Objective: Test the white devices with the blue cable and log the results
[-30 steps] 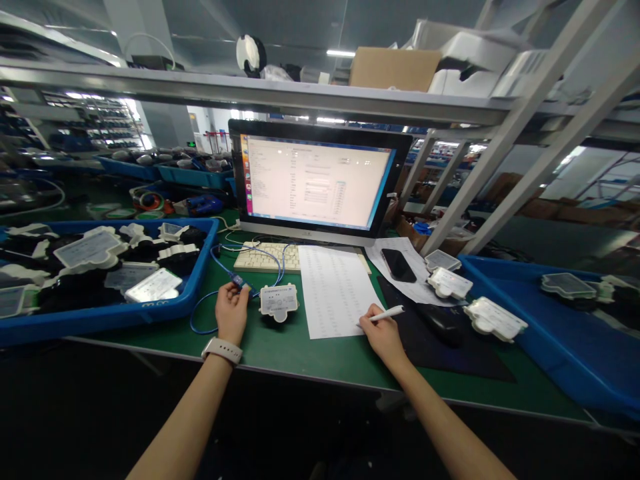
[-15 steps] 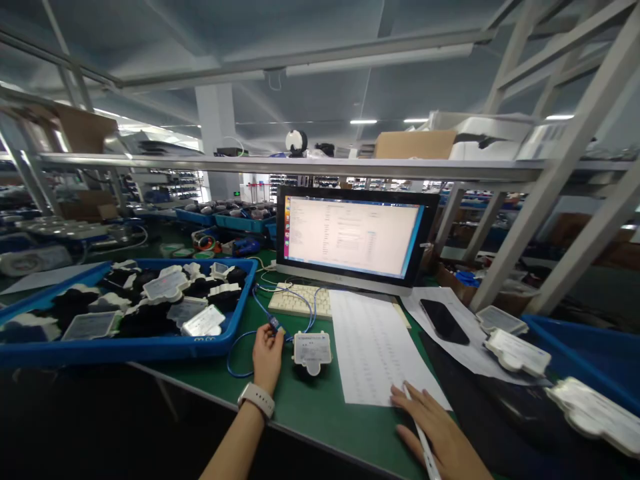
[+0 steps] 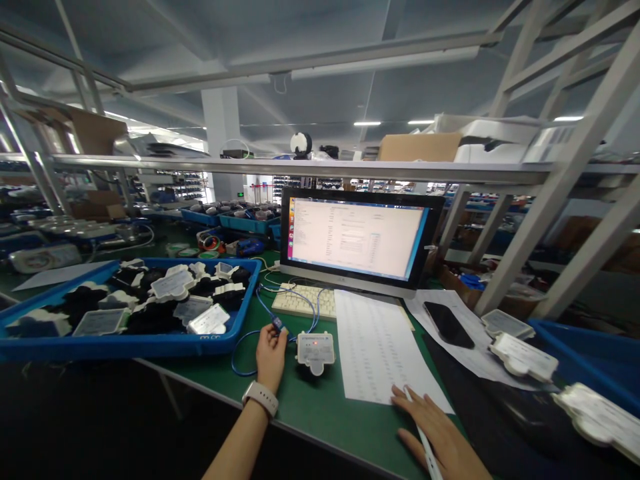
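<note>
My left hand [image 3: 271,353] is closed in a pinch on a small blue connector [image 3: 278,325] at the end of a blue cable [image 3: 234,360]. Right beside it, on the green bench, lies a white plastic module [image 3: 315,352] with a printed label and a small red light showing. A white pen [image 3: 425,445] rests between the fingers of my right hand [image 3: 433,423], whose fingertips lie on the lower edge of a printed sheet [image 3: 375,347]. Exactly how the connector meets the module is hidden by my fingers.
Left stands a blue tray [image 3: 200,345] full of similar modules. Behind are a keyboard [image 3: 300,301] and a lit monitor [image 3: 355,233]. To the right lie a phone [image 3: 449,325], more white modules [image 3: 523,357] and a blue bin [image 3: 590,360]. A shelf [image 3: 320,167] spans above.
A red light has come on in the module beside my left hand. Both hands keep nearly the same places, and the whole view has shifted slightly.
</note>
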Demonstrator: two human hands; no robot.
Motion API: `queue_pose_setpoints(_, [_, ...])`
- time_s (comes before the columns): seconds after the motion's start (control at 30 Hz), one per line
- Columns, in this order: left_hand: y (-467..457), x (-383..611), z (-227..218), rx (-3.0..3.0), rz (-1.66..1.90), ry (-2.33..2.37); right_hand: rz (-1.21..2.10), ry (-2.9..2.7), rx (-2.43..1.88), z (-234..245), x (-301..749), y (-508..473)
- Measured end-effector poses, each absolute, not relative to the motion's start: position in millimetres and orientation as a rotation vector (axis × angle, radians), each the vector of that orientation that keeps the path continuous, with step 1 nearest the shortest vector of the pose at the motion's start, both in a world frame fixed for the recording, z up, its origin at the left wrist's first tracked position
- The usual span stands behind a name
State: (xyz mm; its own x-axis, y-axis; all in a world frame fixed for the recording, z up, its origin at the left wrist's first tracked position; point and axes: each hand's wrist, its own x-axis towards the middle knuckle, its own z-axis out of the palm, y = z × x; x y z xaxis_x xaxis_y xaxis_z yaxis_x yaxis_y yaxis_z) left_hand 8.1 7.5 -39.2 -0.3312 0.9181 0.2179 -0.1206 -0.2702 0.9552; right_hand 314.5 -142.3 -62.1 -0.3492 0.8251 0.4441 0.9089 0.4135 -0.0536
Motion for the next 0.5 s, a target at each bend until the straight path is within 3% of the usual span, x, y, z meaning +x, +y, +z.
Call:
queue_pose_setpoints(0.27, [7.1,8.6,-38.3,1.085,1.726,1.179,-0.253,-2.278,-1.507,-59.2,314.6,-142.5])
queue_pose_setpoints(0.5, [6.1,8.3,-37.8,1.085,1.726,1.175,0.043,-2.184,-1.593,-56.7,316.2,-140.5])
